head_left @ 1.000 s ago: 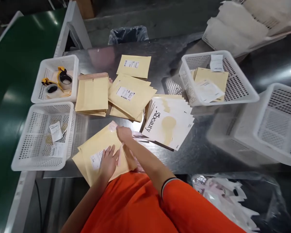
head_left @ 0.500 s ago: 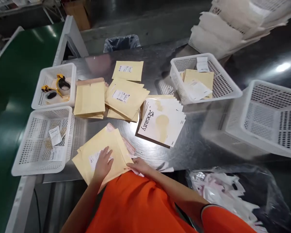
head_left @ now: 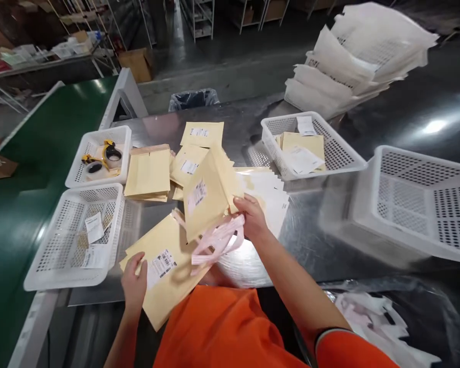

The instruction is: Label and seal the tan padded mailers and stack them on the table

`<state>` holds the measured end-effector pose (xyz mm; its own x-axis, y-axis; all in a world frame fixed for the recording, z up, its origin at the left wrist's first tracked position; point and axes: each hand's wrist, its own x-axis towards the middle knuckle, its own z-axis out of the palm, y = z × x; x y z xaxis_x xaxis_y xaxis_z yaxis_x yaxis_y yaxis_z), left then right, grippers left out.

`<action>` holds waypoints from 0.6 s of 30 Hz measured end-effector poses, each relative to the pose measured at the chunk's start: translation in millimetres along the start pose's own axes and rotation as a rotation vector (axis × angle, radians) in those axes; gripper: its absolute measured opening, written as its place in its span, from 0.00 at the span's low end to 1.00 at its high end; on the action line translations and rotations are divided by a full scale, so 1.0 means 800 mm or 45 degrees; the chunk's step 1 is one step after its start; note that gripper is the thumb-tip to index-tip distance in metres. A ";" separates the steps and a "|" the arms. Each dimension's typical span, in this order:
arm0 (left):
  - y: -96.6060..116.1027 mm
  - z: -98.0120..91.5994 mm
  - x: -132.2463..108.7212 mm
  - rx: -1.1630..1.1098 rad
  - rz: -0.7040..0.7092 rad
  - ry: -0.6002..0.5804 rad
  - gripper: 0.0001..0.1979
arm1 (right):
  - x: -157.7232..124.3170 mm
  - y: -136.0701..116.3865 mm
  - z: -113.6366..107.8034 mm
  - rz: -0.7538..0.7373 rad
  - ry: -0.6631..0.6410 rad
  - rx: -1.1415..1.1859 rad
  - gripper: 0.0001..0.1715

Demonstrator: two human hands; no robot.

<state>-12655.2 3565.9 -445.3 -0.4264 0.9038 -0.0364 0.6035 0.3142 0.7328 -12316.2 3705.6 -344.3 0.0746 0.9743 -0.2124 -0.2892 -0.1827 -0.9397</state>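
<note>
My right hand (head_left: 253, 217) is closed on the edge of a yellow padded envelope (head_left: 207, 197), raised and tilted above the table with its label showing. A crumpled pink plastic bag (head_left: 222, 237) hangs at the same hand, below the envelope. My left hand (head_left: 134, 281) pinches the left edge of another labelled padded envelope (head_left: 176, 276), which lies flat at the table's near edge. Beyond are a stack of unlabelled padded envelopes (head_left: 148, 171) and several labelled ones (head_left: 202, 134). White printed cards (head_left: 272, 204) lie fanned behind my right hand, partly hidden.
At left, one white basket (head_left: 127, 135) holds tape dispensers and another (head_left: 34, 283) holds paper slips, beside a green conveyor (head_left: 7, 230). At right stand a basket (head_left: 352, 166) with envelopes and a further basket (head_left: 371, 204). Plastic bags (head_left: 371, 317) lie below the table edge.
My right hand has lifted one padded envelope with the pink bag up and to the right. My left hand has slid off the envelope's middle to its left edge. The camera view has tilted up.
</note>
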 end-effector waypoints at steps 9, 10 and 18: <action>-0.022 0.064 -0.014 0.519 0.395 -0.639 0.20 | -0.053 0.065 -0.172 0.107 0.245 -0.778 0.34; -0.027 0.066 -0.012 0.599 0.431 -0.655 0.20 | -0.081 0.063 -0.214 0.131 0.363 -0.801 0.33; -0.039 0.059 0.028 0.737 0.606 -0.776 0.23 | -0.303 0.062 -0.455 0.323 2.309 -1.285 0.26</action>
<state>-12651.8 3590.3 -501.3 0.2730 0.9179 -0.2879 0.9309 -0.1766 0.3196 -12001.1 3412.6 -436.9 0.9417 -0.1601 0.2959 0.0124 -0.8625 -0.5059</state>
